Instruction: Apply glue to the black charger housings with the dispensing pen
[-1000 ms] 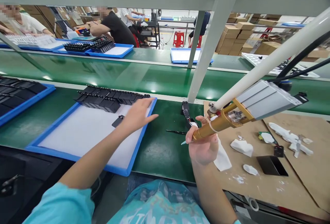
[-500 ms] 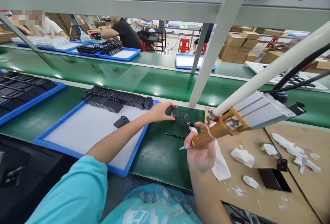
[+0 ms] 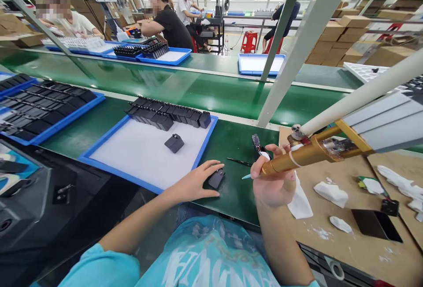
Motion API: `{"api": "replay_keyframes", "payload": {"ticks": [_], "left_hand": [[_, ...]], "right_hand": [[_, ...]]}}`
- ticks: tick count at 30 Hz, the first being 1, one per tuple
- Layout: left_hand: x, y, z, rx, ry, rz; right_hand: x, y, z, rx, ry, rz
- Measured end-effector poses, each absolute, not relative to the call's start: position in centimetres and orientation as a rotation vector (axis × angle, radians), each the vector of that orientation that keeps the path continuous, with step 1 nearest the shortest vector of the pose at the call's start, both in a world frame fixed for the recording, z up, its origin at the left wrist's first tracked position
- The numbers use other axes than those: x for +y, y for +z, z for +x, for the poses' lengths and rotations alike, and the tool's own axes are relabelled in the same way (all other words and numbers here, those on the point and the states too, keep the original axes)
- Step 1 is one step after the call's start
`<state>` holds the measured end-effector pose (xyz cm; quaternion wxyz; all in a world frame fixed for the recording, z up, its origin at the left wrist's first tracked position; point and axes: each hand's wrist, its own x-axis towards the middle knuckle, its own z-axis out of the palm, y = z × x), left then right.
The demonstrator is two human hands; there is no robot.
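Observation:
My left hand (image 3: 198, 182) lies low over the green bench with thumb and fingers spread around a small black box (image 3: 216, 178). The box rests on the bench; a gap shows at the thumb, and contact at the fingers is hard to tell. My right hand (image 3: 272, 183) is closed around the gold-coloured barrel of a glue dispenser (image 3: 287, 163) with a pale blue nozzle (image 3: 246, 176). Beyond the nozzle lie a thin dark pointed tool (image 3: 239, 162) and an opened black housing (image 3: 257, 145) with parts inside.
A blue-rimmed tray (image 3: 112, 169) at left holds rows of black boxes (image 3: 165, 113) and one single box (image 3: 174, 143). Another full tray (image 3: 49, 106) stands farther left. Cardboard (image 3: 307, 234) with white scraps lies right. A slanted post (image 3: 287, 62) rises ahead; co-workers sit beyond.
My left hand has brought the black box nearer to me, down onto the bench, and its fingers have spread. My right hand still grips the dispenser. The view has shifted.

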<state>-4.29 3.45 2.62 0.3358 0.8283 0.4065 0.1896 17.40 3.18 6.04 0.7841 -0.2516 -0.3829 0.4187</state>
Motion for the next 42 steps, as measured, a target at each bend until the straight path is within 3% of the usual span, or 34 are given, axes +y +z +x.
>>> {"api": "replay_keyframes", "payload": {"ticks": [10, 20, 30, 42], "left_hand": [[1.2, -0.1, -2.3, 1.421, 1.009, 1.703], [-0.1, -3.4, -0.3, 1.639, 0.957, 2.078], [-0.3, -0.3, 0.4, 1.505, 1.092, 2.079], [-0.2, 0.1, 0.4, 1.463, 1.112, 2.054]], "right_hand": [[3.0, 6.5, 15.8, -0.825, 0.944, -0.528], [3.6, 7.0, 14.4, -0.834, 0.982, -0.508], [3.6, 6.8, 14.2, -0.844, 0.978, -0.491], [3.8, 6.7, 14.3, -0.846, 1.0, -0.43]]}}
